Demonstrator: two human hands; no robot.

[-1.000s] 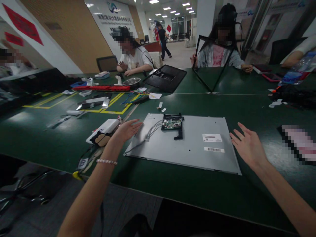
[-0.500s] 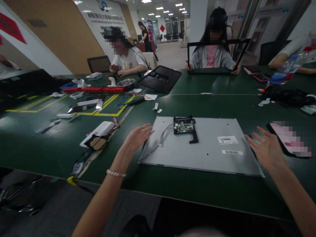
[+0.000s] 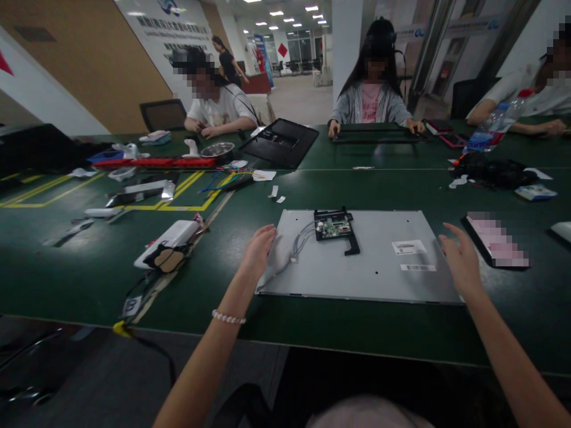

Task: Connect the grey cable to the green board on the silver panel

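Note:
A flat grey metal-backed display panel (image 3: 330,273) lies on the green table in front of me. Near its top edge sits a black plastic bracket (image 3: 352,244) carrying a green circuit board (image 3: 333,228). Grey cables (image 3: 296,244) run from the board toward the panel's lower left corner. My left hand (image 3: 259,252) is at the left edge, fingers straight and close together, a bead bracelet on the wrist. At the right edge is my right hand (image 3: 460,260), with fingers stretched out and thumb apart. Whether either hand touches the panel's rim is hard to tell.
A white battery-like pack (image 3: 172,238) with cords lies left. A phone (image 3: 495,239) rests right of my right hand. Farther back are a black plastic cover (image 3: 283,142), a metal bowl (image 3: 218,150) and a bottle (image 3: 488,128). A person opposite holds a black frame (image 3: 377,141).
My hands have moved inward, closer to the panel's side edges. The view has shifted slightly. Across the table, the person has lowered the black frame to the tabletop.

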